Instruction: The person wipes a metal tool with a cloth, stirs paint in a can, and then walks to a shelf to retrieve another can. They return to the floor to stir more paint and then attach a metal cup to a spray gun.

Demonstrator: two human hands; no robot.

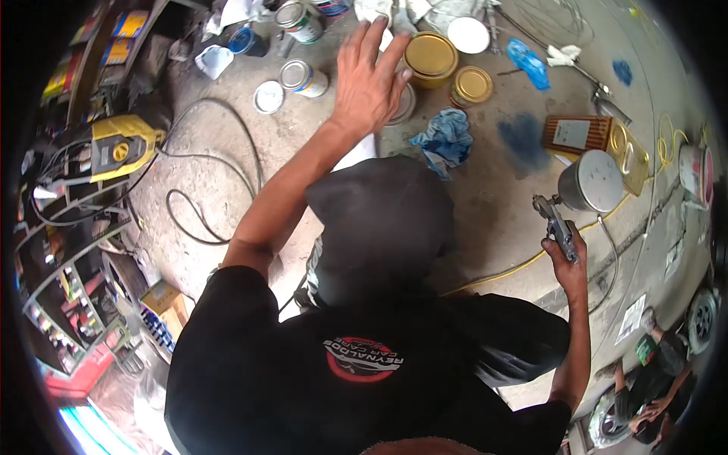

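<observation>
My left hand (368, 82) reaches forward over the floor, fingers spread and open, with nothing seen in it. Beside its fingertips stands a large can with a gold lid (430, 57), and a smaller gold-lidded can (472, 85) sits just beyond. Part of a round grey lid (403, 105) shows under the thumb side. On the right, my right hand (570, 265) is closed around the handle of a metal spray gun (560, 227). Its round grey cup (590, 182) is at the front, and a thin hose (613, 262) trails nearby.
Paint cans (303, 77) and a blue-stained cup (247, 42) stand at the upper left. Crumpled blue-stained paper (446, 140) lies ahead. A yellow machine (125, 148) with looping black cable sits left. A brown box (576, 133) is right; another person (656, 379) sits lower right.
</observation>
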